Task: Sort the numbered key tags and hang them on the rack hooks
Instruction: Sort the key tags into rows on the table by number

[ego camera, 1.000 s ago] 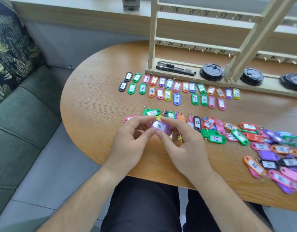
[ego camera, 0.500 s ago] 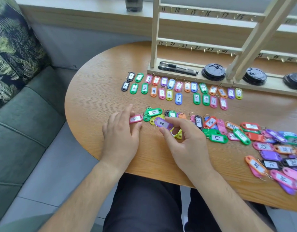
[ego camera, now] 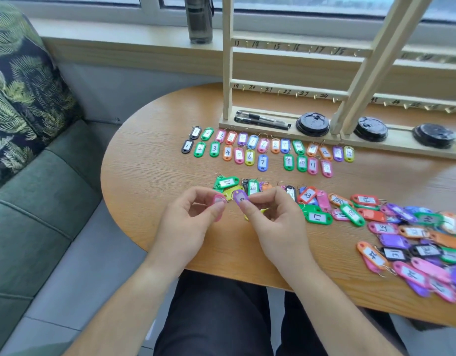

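Purple tag [ego camera: 240,198] — right hand [ego camera: 273,223]; pink tag [ego camera: 218,200] — left [ego camera: 187,223].

Single head-worn wide-angle view, looking forward and down, close over surface [ego camera: 149,160], rack [ego camera: 286,91] beyond.

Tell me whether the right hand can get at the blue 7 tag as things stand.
Probably yes: the blue 7 tag lies uncovered ahead of the right hand, only flat tags between. But that hand pinches a purple tag.

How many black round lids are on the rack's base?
3. One black round plastic lid beside the black pens, one right of the slanted posts, one near the right edge; others may be offscreen.
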